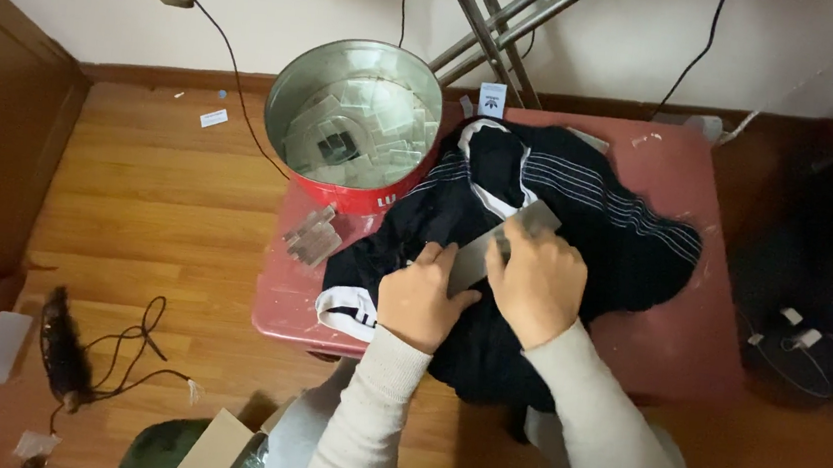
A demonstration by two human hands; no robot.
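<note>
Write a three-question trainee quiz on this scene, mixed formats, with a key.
1. True or false: the round tin stands on the floor.
2. Multiple choice: both hands, left hand and right hand, rest on A) a white towel, B) a dark striped garment, C) a cardboard box.
3. Fill in: the right hand grips a flat grey ____.

Key: 1 false, it stands on the red table; 2 B; 3 card.

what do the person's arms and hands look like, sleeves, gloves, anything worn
Both arms wear long, cream-coloured knit sleeves that fit closely and end at the wrists. The left hand and right hand are bare: no gloves. No ring, watch or bracelet shows in this view, and the sleeves carry no visible markings or patterns.
</note>
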